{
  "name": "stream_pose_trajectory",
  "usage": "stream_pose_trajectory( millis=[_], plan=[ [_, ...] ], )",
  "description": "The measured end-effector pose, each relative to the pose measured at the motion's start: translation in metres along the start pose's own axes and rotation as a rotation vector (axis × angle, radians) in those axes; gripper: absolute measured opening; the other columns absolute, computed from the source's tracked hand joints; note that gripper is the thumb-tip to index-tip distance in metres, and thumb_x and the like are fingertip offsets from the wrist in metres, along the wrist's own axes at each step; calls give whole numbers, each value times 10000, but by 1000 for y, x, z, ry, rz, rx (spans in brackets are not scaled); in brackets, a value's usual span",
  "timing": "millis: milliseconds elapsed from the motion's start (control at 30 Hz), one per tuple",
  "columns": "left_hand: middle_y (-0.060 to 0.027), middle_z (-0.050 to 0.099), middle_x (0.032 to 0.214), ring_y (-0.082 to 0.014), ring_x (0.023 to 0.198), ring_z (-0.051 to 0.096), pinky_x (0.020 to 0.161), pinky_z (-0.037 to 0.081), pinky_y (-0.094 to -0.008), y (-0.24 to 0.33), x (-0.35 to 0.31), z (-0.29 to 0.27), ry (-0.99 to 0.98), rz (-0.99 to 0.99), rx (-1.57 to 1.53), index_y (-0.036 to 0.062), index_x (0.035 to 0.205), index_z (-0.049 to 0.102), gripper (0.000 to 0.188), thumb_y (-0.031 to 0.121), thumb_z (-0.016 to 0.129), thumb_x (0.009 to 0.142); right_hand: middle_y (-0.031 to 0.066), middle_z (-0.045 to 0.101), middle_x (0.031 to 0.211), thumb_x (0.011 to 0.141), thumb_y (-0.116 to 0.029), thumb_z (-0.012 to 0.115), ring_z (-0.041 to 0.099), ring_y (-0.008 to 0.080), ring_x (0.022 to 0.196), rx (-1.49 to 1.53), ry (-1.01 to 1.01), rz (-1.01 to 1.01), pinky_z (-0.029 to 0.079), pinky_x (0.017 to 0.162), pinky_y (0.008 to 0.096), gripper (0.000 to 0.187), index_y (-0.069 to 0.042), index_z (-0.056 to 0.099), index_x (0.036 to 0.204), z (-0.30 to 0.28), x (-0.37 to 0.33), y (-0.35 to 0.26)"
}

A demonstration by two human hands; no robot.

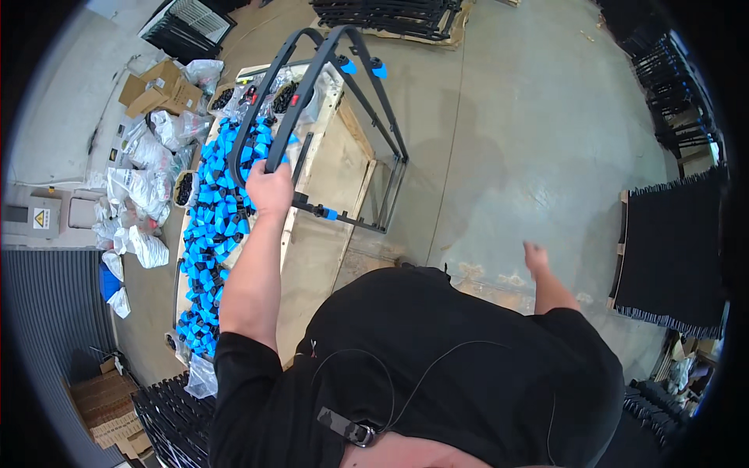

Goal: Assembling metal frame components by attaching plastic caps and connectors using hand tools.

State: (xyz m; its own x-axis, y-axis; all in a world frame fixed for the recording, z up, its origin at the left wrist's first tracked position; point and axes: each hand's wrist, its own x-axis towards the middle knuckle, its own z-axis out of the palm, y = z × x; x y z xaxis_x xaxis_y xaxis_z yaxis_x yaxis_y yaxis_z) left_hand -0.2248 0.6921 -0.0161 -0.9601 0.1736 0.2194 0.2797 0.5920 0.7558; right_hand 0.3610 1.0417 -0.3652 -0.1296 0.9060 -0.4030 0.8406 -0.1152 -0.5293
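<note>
Concrete floor (515, 117) runs grey and scuffed through a workshop, with a long wooden table (328, 187) standing on it ahead of the person. Off the table's left edge, on the floor, lie clear plastic bags (140, 187) of small parts and open cardboard boxes (160, 87), their contents too small to make out. Along the left edge of the table a dense heap of blue and black plastic caps (214, 226) stretches from the near end to the far end, and at the far end sit a few small bins (226, 97) holding dark fittings. The left hand (269, 187) is clamped around one bent tube of a black metal tube frame (335, 117), which is held up tilted over the table's middle and right edge. Three blue caps already sit on the frame, two on the tube ends at the top and one on the lower bar near the hand, so capping looks at least partly done; whether other tube ends are bare I cannot tell. The right hand (537, 257) is well apart from the frame, out over the floor, holding nothing, fingers loosely spread. Further right, a pallet carries a stack of black frames (671, 249), and more dark racks (671, 78) stand by the far right wall.
</note>
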Motion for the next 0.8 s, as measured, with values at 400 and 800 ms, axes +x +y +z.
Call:
stream_pose_trajectory(
  millis=[400,800],
  plan=[
    [-210,588,1155,-344,1074,566,965,444,-442,-82,-43,-44,200,300,229,-39,1246,567,545,188,783,800,178,730,881,900,-370,623,710,303,740,-397,-633,54,572,639,471,441,23,694,1088,119,-75,-38],
    [-203,742,988,-306,837,730,766,568,-441,-367,-463,-151,-400,-1516,211,4,986,745,387,317,533,901,110,661,786,929,-472,648,640,250,600,-448,-1062,-45,543,544,407,465,-11,648,983,192,-55,-266]
  ],
)
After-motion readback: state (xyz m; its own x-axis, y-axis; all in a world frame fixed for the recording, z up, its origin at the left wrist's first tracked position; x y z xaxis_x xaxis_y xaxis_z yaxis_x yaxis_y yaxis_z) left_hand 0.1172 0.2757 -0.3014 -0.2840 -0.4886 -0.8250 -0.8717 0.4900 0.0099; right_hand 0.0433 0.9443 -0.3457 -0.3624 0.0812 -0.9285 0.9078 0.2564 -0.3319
